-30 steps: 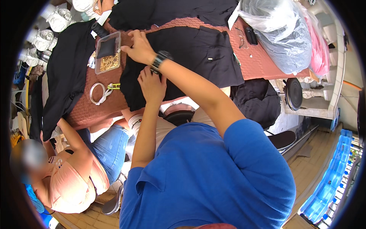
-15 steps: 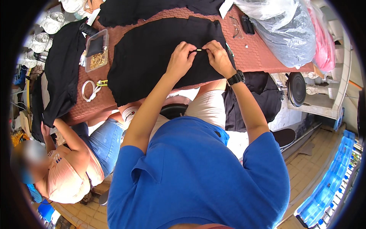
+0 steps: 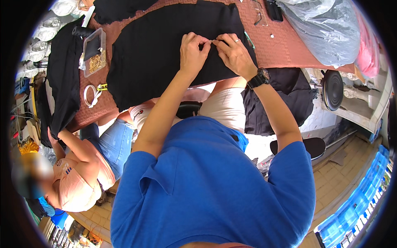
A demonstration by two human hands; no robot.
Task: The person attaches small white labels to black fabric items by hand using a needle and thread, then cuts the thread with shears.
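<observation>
A large black cloth piece (image 3: 153, 49) lies spread over the table in front of me. Above its right half, my left hand (image 3: 193, 53) and my right hand (image 3: 235, 54) meet fingertip to fingertip, both in a pinch. Between them shows a small light-coloured piece (image 3: 211, 41), mostly covered by the fingers; its kind is too small to make out. My right wrist wears a dark watch (image 3: 259, 78). Left of the cloth stands a clear plastic box (image 3: 85, 69) holding many small gold-coloured pieces (image 3: 95, 63) and a dark block.
Yellow-handled snips (image 3: 102, 87) and a white ring-shaped band (image 3: 89, 96) lie on the brown-covered table (image 3: 275, 49). Eyeglasses (image 3: 259, 16) and a black case (image 3: 273, 10) are at the far right, beside a stuffed clear bag (image 3: 322, 33). At left, a seated person (image 3: 80, 173) handles black cloth.
The view has shifted, so the table sits higher and further left. My hands have drawn closer together, and the small piece between them, gold-coloured before, is now more covered.
</observation>
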